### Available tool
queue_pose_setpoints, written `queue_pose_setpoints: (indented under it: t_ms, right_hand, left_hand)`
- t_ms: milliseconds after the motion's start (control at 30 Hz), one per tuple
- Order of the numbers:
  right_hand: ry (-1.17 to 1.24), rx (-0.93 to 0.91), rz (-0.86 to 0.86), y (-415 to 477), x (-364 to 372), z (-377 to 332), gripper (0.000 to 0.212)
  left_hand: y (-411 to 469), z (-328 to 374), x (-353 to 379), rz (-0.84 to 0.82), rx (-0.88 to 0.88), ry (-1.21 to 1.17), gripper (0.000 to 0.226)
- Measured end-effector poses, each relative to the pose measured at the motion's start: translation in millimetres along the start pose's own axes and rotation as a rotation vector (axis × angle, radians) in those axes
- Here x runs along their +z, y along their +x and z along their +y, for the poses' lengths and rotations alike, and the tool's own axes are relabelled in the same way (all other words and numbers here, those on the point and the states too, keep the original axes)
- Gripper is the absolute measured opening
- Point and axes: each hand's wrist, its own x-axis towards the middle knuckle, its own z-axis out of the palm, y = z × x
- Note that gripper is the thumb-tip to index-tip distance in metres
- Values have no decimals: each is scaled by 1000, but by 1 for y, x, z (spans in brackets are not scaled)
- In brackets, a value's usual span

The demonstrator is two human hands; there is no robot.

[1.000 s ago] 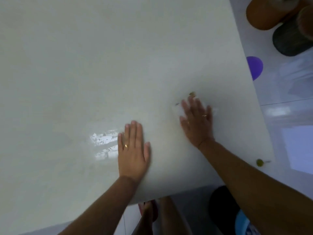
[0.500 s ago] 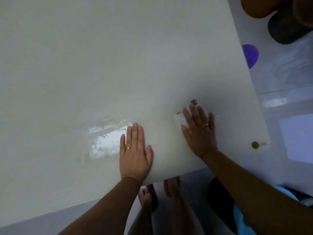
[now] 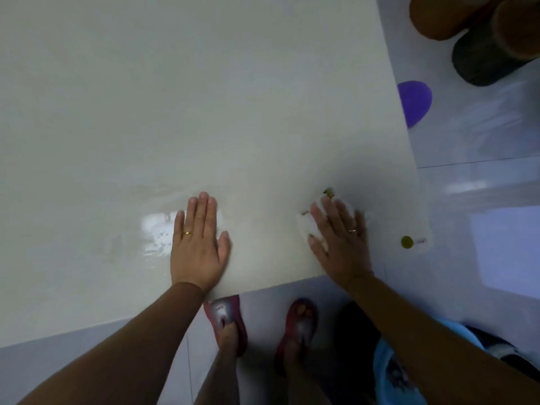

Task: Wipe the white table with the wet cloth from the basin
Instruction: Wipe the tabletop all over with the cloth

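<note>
Your right hand lies flat, fingers spread, pressing the cloth onto the table near its near-right corner. Your left hand rests open and empty by the near edge — a brace. Keep pressure even and sweep toward the corner, catching the green speck — overlap strokes.

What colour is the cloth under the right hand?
White, nearly matching the table; the cloth shows under the right hand in the head view.
</note>
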Motion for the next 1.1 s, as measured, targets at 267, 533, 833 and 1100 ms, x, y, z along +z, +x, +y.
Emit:
queue_pose_setpoints:
  t_ms: [267, 533, 833, 1100]
  right_hand:
    - [85, 49, 9, -42, 12, -69, 60]
    - [17, 99, -17, 2, 0, 76, 58]
    - [73, -218, -11, -22, 11, -6, 62]
    - [28, 149, 18, 104, -13, 84, 58]
  left_hand:
    - [7, 31, -5, 73, -145, -74, 71]
    - [66, 109, 11, 106, -152, -69, 64]
    - [69, 114, 22, 150, -183, -2, 64]
    - [71, 114, 21, 135, -196, -14, 65]
